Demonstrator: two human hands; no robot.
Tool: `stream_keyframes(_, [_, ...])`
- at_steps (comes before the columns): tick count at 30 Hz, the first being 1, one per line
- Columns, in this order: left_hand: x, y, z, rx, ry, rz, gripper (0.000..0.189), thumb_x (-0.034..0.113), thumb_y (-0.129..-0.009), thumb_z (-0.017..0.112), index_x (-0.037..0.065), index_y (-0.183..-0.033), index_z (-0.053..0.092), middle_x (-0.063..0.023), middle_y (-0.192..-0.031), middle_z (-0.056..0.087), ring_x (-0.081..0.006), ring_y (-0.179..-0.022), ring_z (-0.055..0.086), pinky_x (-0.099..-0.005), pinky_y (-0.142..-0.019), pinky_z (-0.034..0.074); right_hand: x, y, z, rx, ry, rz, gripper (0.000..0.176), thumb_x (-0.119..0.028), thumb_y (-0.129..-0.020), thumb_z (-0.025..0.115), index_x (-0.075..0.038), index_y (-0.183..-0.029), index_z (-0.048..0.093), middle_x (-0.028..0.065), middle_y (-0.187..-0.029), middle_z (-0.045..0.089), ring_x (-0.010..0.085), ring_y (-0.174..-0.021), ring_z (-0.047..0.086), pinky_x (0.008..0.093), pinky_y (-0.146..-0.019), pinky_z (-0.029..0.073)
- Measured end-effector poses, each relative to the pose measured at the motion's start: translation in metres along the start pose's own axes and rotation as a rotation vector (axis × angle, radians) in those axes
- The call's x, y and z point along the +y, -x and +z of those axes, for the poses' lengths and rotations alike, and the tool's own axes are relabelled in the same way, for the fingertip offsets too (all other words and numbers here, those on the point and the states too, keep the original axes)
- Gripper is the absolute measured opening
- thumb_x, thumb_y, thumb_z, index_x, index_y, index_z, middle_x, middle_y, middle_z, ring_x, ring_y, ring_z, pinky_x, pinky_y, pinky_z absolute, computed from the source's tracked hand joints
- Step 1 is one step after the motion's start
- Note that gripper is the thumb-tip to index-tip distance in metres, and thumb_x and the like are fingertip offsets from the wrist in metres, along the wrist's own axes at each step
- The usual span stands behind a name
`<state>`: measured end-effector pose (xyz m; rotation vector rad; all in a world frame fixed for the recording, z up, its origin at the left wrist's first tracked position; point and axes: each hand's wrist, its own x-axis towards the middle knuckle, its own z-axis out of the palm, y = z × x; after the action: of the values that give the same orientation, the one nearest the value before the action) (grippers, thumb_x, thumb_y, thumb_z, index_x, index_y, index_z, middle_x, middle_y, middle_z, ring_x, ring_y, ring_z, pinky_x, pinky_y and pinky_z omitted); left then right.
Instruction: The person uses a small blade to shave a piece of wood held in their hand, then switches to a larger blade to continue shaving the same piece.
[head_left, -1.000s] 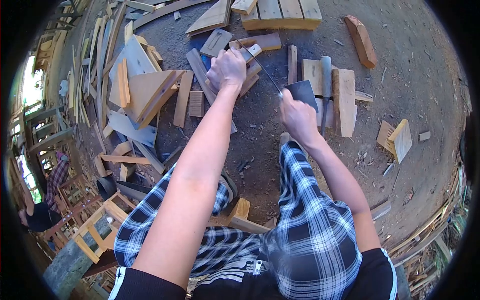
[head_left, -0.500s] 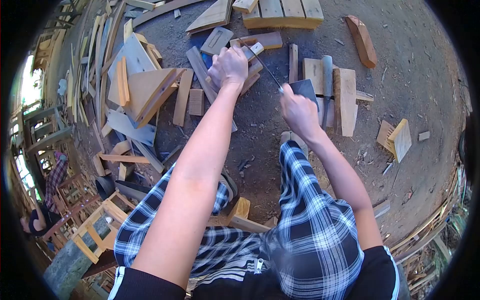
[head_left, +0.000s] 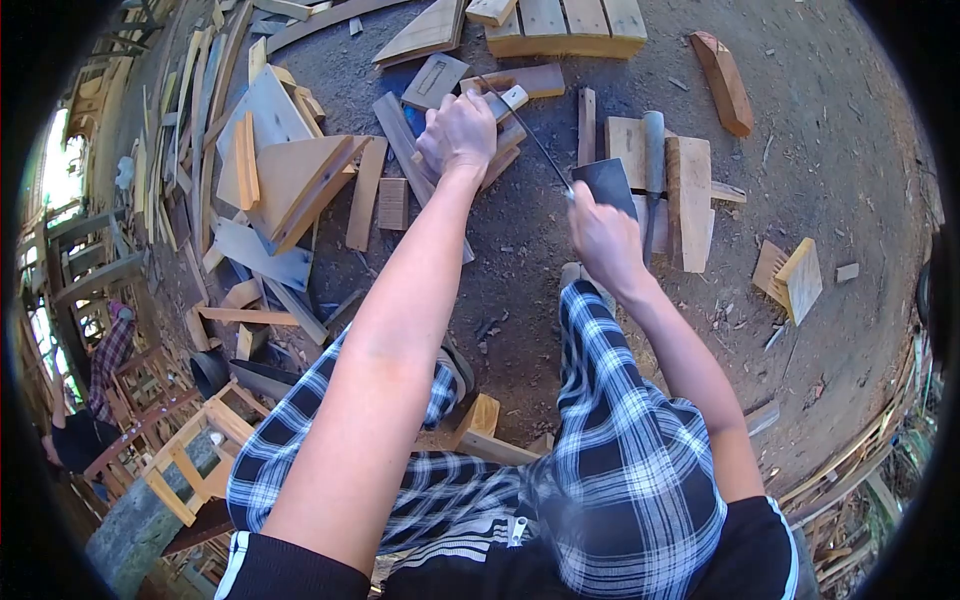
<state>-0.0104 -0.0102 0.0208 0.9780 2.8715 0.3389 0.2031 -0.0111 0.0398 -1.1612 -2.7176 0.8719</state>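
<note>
In the frame's upper centre, the thin tool [head_left: 543, 152] slants up-left from the right hand [head_left: 606, 226], clasped round its lower end, past the block [head_left: 515, 97] (contact is unclear) the left hand [head_left: 458, 132] clenches.

Bare dirt ground [head_left: 800, 175] is being lit by daylight and dotted with wood scraps [head_left: 848, 271]. At the far left, light is being let in through gaps [head_left: 65, 180] between dark timber beams [head_left: 105, 279]. Below, a grey slab [head_left: 132, 535] is being partly covered by a pale wooden frame [head_left: 190, 468]. At lower right, the ground is being edged by loose sticks [head_left: 884, 492].
</note>
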Motion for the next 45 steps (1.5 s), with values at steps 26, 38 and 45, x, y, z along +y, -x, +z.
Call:
stream_keyframes(26, [-0.005,-0.003,0.006,0.024,0.014,0.073,0.043,0.036,-0.097,0.04,0.007,-0.093,0.072,-0.0155,-0.095,0.072,-0.0366,-0.096,0.067,-0.0514,-0.081,0.052,-0.011,-0.082,0.025,0.178,-0.006,-0.12,0.012,-0.016,-0.096,0.045,-0.005,-0.095,0.048,0.0219,-0.066,0.066,0.0404,-0.063,0.068,0.05,-0.055,0.055])
stream_keyframes(38, [-0.007,-0.001,0.009,0.015,0.02,0.099,0.039,0.032,-0.096,0.044,0.006,-0.091,0.073,-0.0112,-0.103,0.07,-0.0337,-0.098,0.065,-0.0499,-0.078,0.053,-0.014,-0.093,0.027,0.175,-0.027,-0.126,0.013,-0.016,-0.096,0.043,-0.004,-0.095,0.048,0.0225,-0.065,0.065,0.0414,-0.064,0.067,0.052,-0.057,0.054])
stream_keyframes(45, [-0.001,0.0,0.004,0.036,0.012,0.049,0.041,0.034,-0.097,0.042,0.006,-0.092,0.073,-0.0123,-0.1,0.071,-0.0344,-0.097,0.066,-0.0496,-0.08,0.053,-0.001,-0.013,0.007,0.029,-0.069,-0.005,0.014,-0.018,-0.097,0.043,-0.004,-0.096,0.047,0.0234,-0.067,0.065,0.0417,-0.065,0.068,0.0521,-0.057,0.054])
